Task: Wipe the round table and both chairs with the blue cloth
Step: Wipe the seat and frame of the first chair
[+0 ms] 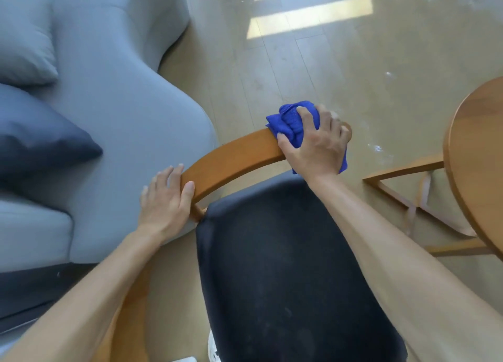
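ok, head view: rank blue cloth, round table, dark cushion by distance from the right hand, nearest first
From the right hand:
1. blue cloth, gripped under that hand on the chair's backrest.
2. round table, off to the right.
3. dark cushion, far left on the grey sofa.

No readable text, label, brand, number or sign anywhere.
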Demonstrator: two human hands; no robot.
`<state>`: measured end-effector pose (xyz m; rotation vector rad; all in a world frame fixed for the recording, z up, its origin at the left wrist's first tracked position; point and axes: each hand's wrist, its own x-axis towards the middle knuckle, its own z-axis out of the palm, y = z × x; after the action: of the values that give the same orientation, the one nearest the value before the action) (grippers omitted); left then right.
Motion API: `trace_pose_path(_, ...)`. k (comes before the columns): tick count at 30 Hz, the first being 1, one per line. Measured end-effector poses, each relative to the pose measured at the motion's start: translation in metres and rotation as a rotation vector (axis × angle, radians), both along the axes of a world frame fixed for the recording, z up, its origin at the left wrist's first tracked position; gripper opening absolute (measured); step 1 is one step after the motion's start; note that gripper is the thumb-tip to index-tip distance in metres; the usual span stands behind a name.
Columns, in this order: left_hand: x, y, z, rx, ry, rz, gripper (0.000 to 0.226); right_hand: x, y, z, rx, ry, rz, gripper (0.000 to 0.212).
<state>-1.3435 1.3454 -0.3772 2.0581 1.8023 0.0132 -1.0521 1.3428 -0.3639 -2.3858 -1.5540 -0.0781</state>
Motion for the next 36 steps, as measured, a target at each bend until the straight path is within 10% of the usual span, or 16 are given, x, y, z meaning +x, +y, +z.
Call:
trace_pose_path(10, 0.003, 0.0, -0.002, 0.06, -0.027, 0.046, 0.047, -0.044, -0.004, -0.006, 0.035, -0.132, 0.501, 0.05)
trace_pose_path(25, 0.005, -0.002, -0.002, 0.1, -0.006, 0.017, 0.047, -0.002, -0.046, -0.016, 0.242, 0.35, -0.512, 0.058)
trace_pose_path(36, 0.002, 0.0, -0.003, 0.072, -0.037, 0.002, 0.05, -0.063, -0.104, -0.007, 0.056, 0.218, 0.305, 0.042)
